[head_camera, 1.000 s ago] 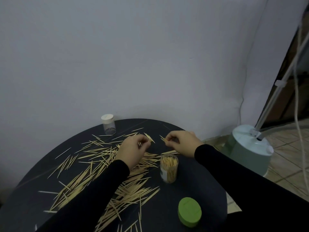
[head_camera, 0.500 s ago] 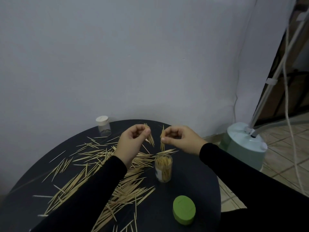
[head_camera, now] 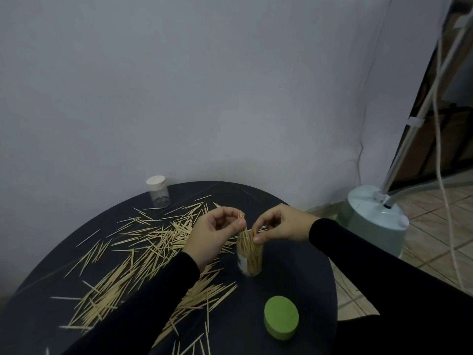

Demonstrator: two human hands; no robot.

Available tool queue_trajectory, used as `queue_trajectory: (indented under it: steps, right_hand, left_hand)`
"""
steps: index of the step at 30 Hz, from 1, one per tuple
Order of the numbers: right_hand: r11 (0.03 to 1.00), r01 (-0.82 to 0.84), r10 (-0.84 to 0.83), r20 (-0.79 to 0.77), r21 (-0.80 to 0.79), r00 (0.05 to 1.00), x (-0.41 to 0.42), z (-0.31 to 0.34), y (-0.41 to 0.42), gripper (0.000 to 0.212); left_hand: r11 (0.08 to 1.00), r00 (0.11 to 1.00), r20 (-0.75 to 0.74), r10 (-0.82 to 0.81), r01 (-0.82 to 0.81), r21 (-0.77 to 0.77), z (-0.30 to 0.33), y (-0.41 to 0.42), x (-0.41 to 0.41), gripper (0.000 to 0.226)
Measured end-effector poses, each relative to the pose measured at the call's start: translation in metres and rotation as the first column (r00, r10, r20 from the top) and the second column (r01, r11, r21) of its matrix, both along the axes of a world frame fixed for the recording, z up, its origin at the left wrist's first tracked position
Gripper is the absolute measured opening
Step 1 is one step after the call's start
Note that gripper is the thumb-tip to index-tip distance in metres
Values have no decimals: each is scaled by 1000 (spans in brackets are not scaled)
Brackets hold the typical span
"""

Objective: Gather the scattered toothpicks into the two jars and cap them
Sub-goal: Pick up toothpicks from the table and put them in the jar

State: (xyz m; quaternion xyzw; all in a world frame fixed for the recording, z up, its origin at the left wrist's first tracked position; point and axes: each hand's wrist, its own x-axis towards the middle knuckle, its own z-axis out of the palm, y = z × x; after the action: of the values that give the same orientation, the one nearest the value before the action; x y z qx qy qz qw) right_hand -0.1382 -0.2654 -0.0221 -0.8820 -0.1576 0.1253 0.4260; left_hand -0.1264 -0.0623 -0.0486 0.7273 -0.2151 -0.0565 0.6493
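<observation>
A round black table (head_camera: pixel 294 290) stands against a plain white wall (head_camera: pixel 179 85). A pale green domed appliance base (head_camera: pixel 371 221) sits on the tiled floor (head_camera: pixel 435 226).

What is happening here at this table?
A person is collecting toothpicks. Both the left hand and the right hand pinch small bunches over the open jar. Many scattered toothpicks lie on the black table. The green lid is off; a white-capped jar stands behind.

On desk (head_camera: pixel 294 285): open jar (head_camera: pixel 249 254) right of centre; toothpicks (head_camera: pixel 143 247) scattered left of it; loose lid (head_camera: pixel 281 321) nearer, in front; capped jar (head_camera: pixel 158 191) far left, against wall.
</observation>
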Motion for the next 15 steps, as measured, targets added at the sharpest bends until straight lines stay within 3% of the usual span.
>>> queue_trajectory:
  steps: [6, 12, 15]
  right_hand:
    - [997, -10, 11, 20, -80, 1000, 0, 3, 1, 32]
    - [984, -19, 16, -16, -175, 1000, -1, 4, 3, 50]
    - [984, -22, 18, -22, -175, 1000, -2, 4, 3, 50]
  left_hand:
    - [998, 983, 183, -22, 11, 64, -5, -1, -4, 30]
    - [994, 969, 244, -21, -6, 109, -6, -4, -10, 20]
    - [942, 875, 483, -16, -148, 300, -12, 1, -5, 8]
